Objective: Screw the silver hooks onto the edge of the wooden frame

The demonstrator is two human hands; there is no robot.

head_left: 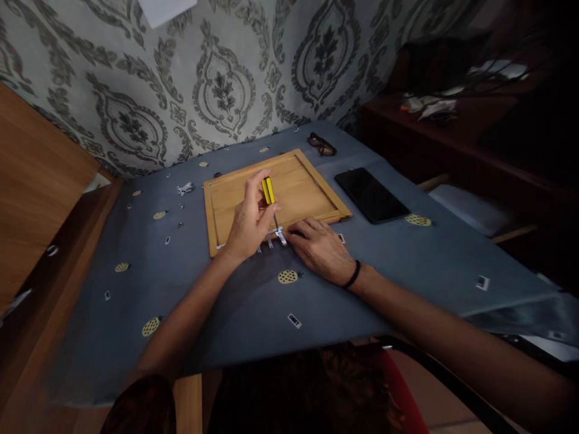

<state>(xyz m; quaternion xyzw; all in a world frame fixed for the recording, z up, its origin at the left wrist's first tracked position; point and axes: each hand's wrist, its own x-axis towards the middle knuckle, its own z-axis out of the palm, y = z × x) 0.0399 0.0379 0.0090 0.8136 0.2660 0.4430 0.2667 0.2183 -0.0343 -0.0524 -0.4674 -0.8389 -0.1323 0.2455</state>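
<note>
My left hand is closed round a screwdriver with a yellow and black handle, held nearly upright. Its shaft reaches down to a small metal hook piece at the near edge of a framed wooden panel. More small metal pieces stick out along that edge, left of the tip. My right hand, with a black band on the wrist, rests at the panel's near edge, its bent fingertips beside the hook piece. Whether those fingers pinch it is too small to tell.
On the blue tablecloth lie a black phone to the right, glasses behind, and small metal parts to the left. A patterned curtain hangs at the back; a wooden cabinet stands left.
</note>
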